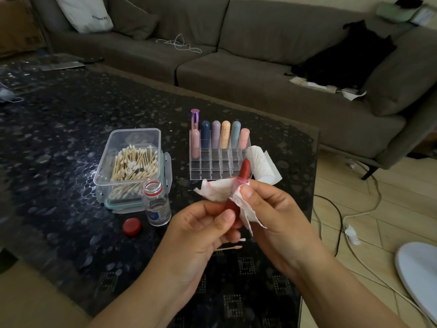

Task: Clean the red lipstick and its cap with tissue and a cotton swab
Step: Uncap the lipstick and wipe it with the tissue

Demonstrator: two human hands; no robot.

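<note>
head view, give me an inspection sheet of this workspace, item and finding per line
surface: dark pebble-pattern table, glossy
job's things: red lipstick uncapped, stained tissue wrapped round its collar; two cotton swabs lying on the table below the hands; cap not identified
clutter: open swab box, uncapped clear bottle, red bottle lid, lipstick organiser, tissue roll
hands: left hand grips the lipstick base; right hand pinches tissue against it
cables: cords on the floor at right; white cord on the sofa
surroundings: grey sofa, wood floor
</note>
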